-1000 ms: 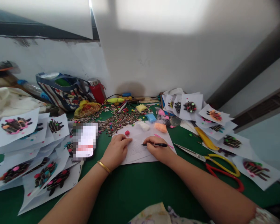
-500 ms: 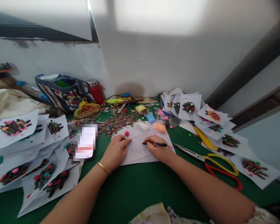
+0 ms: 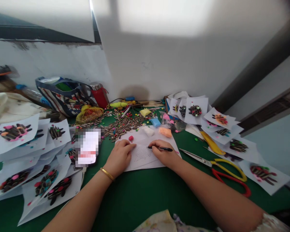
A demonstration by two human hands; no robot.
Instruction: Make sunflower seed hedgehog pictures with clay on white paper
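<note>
Where the right hand (image 3: 163, 155) pinches, the pen (image 3: 166, 149) lies — tip leftward.

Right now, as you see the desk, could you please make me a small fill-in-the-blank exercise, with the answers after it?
The pen in the right hand is ____ in colour.
The hand with the gold bracelet is the ____ one.
The scissors have one yellow handle loop and one ____ loop.
The table top in front of the drawing paper is coloured ____.

Missing words: black; left; red; green.
</note>
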